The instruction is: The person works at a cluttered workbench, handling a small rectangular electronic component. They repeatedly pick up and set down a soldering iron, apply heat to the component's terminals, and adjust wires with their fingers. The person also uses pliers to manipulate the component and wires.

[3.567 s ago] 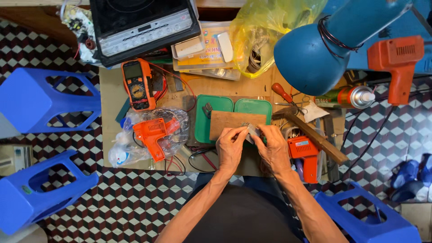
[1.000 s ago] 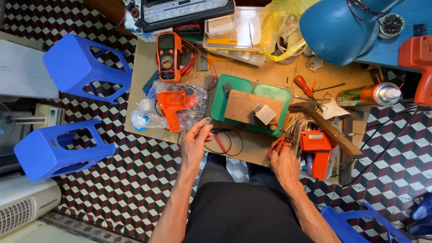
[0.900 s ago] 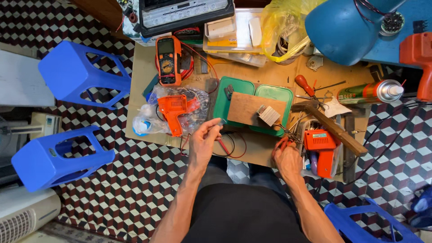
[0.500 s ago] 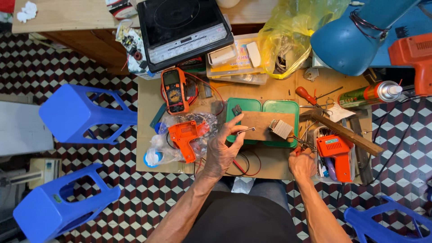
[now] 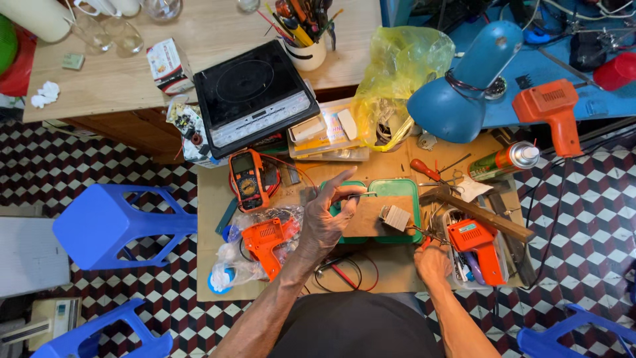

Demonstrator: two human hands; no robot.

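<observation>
Left hand (image 5: pixel 326 222) pinches a thin tool (image 5: pixel 362 195) – lying level, tip rightward – above the crowded counter (image 5: pixel 212 199); right hand (image 5: pixel 432 262) at its near edge, grip unclear.

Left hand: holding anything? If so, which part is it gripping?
Yes. The left hand is raised over the bench, pinching a thin metal tool, probably tweezers, at one end between thumb and fingertips; the other end sticks out over the green tray.

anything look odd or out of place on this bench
Yes: an induction cooktop sits tilted, bridging the back table and the bench, partly overhanging the gap. Loose red wires trail off the bench's front edge, near the left hand.
</observation>
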